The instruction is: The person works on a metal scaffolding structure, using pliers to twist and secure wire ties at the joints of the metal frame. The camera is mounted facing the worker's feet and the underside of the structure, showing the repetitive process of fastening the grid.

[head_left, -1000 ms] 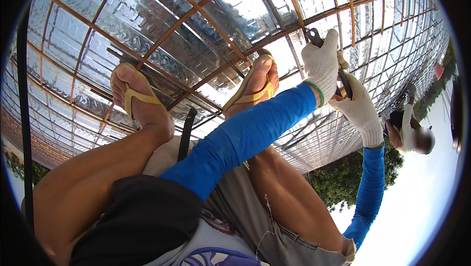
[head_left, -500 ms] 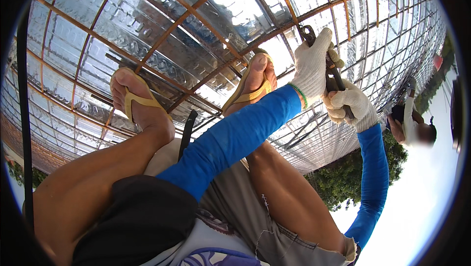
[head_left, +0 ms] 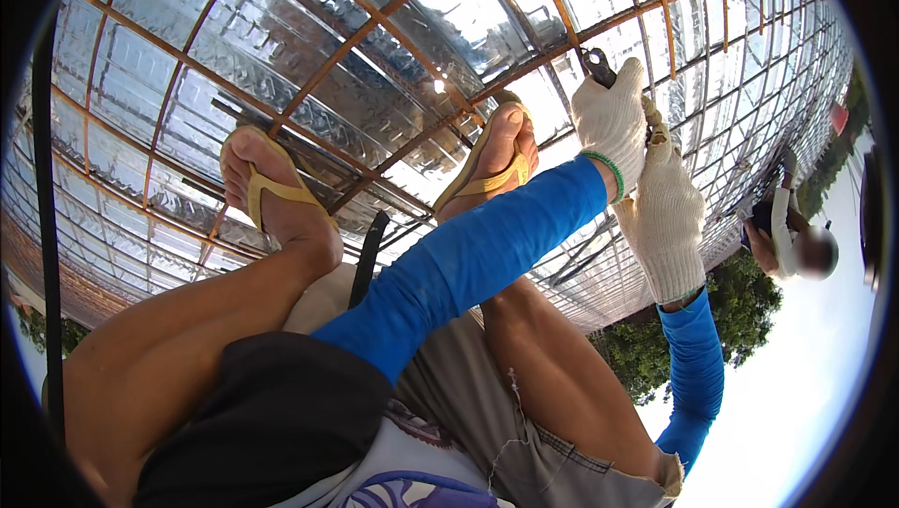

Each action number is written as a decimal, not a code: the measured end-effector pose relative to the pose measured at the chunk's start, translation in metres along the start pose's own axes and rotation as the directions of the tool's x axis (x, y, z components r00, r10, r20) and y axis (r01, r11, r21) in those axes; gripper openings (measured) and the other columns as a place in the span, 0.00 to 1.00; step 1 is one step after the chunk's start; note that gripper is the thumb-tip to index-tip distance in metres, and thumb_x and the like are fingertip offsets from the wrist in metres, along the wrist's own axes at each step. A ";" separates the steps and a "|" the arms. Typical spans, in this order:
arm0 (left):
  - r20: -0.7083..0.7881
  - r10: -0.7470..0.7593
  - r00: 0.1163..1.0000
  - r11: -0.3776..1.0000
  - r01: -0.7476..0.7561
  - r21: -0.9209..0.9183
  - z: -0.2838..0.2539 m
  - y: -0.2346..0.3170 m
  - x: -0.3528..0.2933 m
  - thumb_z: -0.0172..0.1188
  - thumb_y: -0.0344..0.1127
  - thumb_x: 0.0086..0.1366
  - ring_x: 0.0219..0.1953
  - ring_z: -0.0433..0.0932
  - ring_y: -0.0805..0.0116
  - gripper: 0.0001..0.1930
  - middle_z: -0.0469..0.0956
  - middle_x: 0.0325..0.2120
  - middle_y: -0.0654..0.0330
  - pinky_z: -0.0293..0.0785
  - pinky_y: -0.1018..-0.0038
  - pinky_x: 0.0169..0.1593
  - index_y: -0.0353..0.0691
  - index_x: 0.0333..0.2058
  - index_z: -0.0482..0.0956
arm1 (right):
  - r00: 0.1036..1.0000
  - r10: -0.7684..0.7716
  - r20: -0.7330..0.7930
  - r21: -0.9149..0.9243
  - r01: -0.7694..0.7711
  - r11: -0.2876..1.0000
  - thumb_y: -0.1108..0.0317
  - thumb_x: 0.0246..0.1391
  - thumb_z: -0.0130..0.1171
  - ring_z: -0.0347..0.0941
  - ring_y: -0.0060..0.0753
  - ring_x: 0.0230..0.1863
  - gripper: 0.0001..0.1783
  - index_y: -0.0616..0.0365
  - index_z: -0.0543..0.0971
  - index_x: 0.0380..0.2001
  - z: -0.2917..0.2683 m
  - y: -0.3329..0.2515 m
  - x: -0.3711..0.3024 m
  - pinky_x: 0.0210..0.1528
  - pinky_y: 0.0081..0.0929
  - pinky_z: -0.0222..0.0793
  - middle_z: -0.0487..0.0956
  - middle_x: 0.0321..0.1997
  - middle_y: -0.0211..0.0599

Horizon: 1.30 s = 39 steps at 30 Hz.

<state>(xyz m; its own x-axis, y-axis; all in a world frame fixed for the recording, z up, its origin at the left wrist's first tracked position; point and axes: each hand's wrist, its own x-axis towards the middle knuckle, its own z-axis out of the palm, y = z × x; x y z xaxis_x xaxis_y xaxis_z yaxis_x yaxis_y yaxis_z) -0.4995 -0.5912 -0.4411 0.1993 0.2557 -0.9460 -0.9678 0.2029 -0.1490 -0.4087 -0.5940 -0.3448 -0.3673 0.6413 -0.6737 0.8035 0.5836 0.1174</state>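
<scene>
My left hand [head_left: 609,119], in a white knit glove with a green cuff edge, is closed around dark metal pincers [head_left: 597,68]. The rounded jaws stick out past the thumb, close to a crossing of rusty bars in the steel mesh [head_left: 524,66]. Just below and to the right, my right hand [head_left: 663,218], gloved alike, is closed with its back toward me. Its fingers curl at the pincers' handle end beside the left hand; most of the handle is hidden by the gloves. Blue sleeves cover both forearms.
Shiny metallic sheeting [head_left: 243,58] lies under the mesh. My feet in yellow flip-flops [head_left: 286,191] rest on the bars. A black strap [head_left: 49,227] hangs at the left. Another person [head_left: 787,227] is at the far right, near green trees [head_left: 730,311].
My right hand has turned and moved up along the pincers' handle, so the handle no longer shows. My left hand and the jaws shifted slightly right with the view.
</scene>
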 end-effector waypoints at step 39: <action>0.776 -0.008 0.631 0.944 -0.251 0.214 -0.052 0.060 0.010 0.55 0.49 0.79 0.49 0.88 0.45 0.20 0.85 0.38 0.49 0.89 0.48 0.54 0.37 0.51 0.82 | 0.891 0.394 -0.226 0.848 -0.019 0.530 0.74 0.59 0.75 0.83 0.21 0.41 0.20 0.63 0.83 0.53 0.016 -0.053 -0.034 0.47 0.23 0.81 0.87 0.43 0.34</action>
<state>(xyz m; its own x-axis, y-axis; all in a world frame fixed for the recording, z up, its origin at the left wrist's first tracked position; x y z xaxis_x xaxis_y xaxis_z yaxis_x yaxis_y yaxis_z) -0.5632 -0.6261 -0.4742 0.2532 0.8931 -0.3719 -0.9306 0.3299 0.1585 -0.4309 -0.6550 -0.3395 -0.1165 0.9140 -0.3886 0.8298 -0.1254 -0.5437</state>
